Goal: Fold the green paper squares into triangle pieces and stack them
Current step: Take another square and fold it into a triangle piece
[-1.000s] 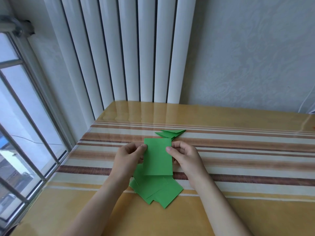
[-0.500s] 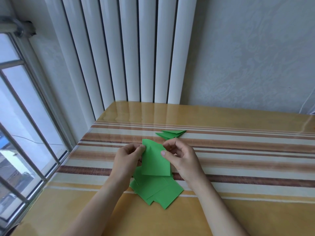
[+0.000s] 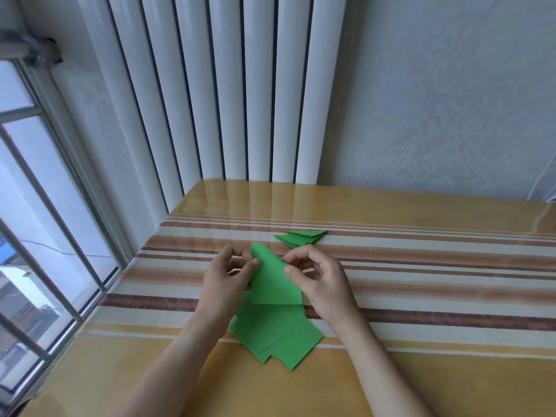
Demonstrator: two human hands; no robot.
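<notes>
We hold one green paper square point(image 3: 275, 281) in both hands, lifted a little above the worktop point(image 3: 436, 296). The left hand point(image 3: 224, 284) pinches its left edge between thumb and fingertips, and the right hand point(image 3: 319, 281) pinches its upper right part the same way, so each grip is closed on the sheet. The top right corner seems to bend toward us, so we judge that the first fold of this sheet has only begun; no crease is made yet.

Just under the held sheet, at 6 o'clock from it, lies the loose pile of flat squares point(image 3: 276, 335), spread like a fan and still unfolded. At 1 o'clock from the hands, near but apart, rests the small stack of folded triangles point(image 3: 301, 238). It looks thin next to the pile, so we think most of the work remains.

We cannot count the sheets in either heap, because they overlap. The fingers behind the held sheet are hidden, and the sheet covers the far part of the pile.
</notes>
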